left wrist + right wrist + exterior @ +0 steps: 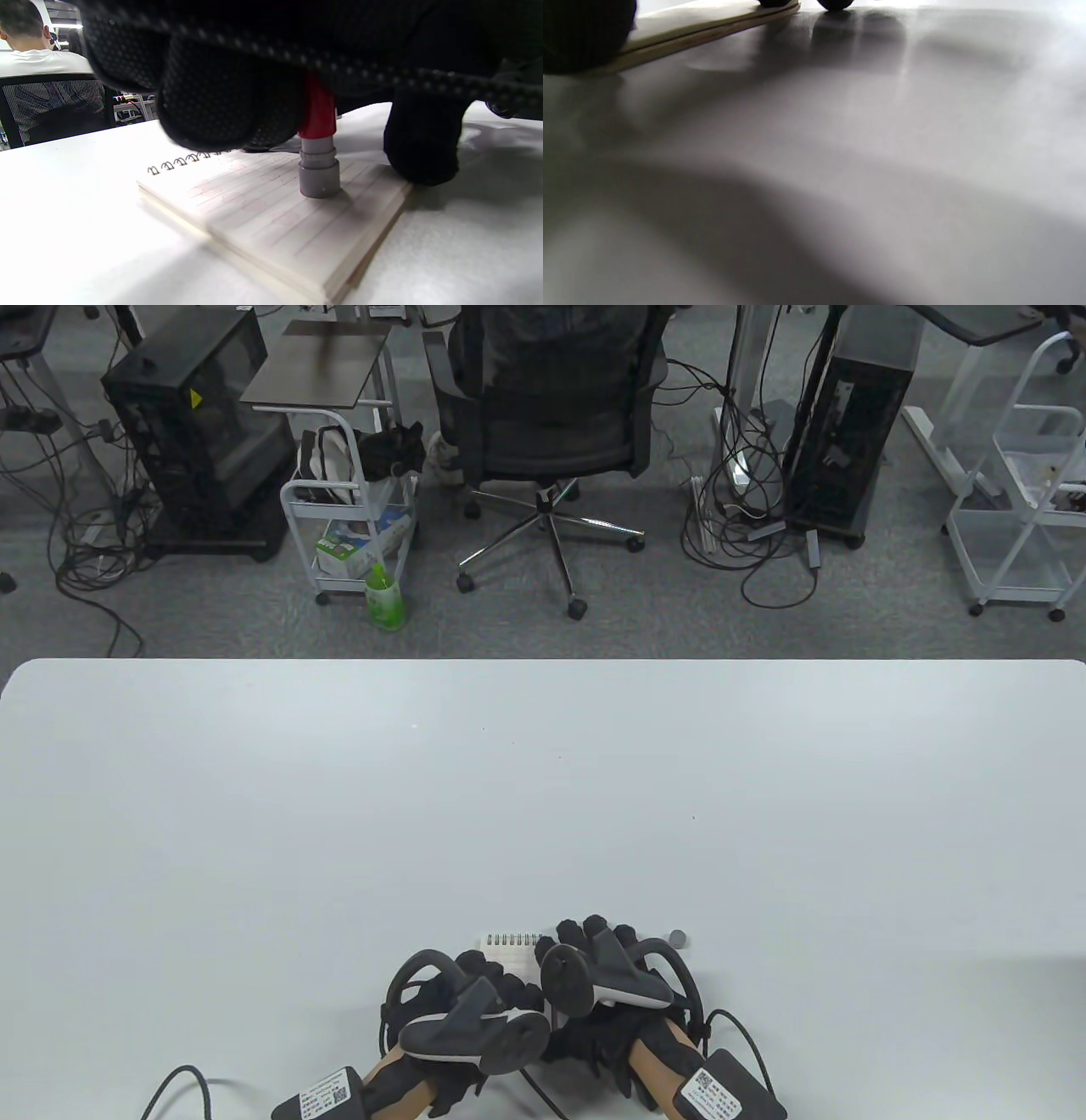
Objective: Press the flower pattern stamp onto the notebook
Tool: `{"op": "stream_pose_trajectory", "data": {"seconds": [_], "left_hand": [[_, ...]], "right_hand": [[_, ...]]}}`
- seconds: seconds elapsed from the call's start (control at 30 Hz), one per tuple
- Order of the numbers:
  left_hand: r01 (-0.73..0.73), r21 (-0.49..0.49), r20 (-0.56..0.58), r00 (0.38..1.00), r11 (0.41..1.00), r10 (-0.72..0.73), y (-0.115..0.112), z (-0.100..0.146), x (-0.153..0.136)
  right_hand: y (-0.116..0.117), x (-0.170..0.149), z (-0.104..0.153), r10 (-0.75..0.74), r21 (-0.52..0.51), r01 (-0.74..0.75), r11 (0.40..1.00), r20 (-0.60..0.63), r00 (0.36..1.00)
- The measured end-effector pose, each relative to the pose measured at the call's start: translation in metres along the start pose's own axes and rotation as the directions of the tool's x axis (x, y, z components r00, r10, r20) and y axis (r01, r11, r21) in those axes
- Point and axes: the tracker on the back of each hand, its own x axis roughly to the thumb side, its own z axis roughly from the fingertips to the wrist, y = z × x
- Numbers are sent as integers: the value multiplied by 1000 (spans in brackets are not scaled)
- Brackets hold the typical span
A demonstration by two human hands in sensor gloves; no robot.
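A small spiral notebook (512, 948) lies open near the table's front edge, mostly hidden under both hands. In the left wrist view its lined page (271, 228) shows clearly. A stamp (318, 169) with a red body and grey base stands upright, its base pressed flat on the page. My left hand (488, 980) grips the stamp's red body from above. My right hand (594, 937) rests beside it at the notebook's right edge; a dark fingertip (420, 156) presses there. The right wrist view shows only the notebook's edge (704, 25) and table.
A small grey cap (677, 937) lies on the white table (543, 780) just right of my right hand. Cables run from both wrists off the front edge. An office chair and carts stand beyond the far edge.
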Motion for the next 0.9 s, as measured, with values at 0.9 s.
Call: {"op": "stream_pose_trajectory", "data": {"seconds": [0.9], "left_hand": [[3, -28, -9, 1000, 1000, -3, -2, -8, 3]], "right_hand": [[0, -1, 0, -14, 10, 13, 1000, 11, 1000]]}}
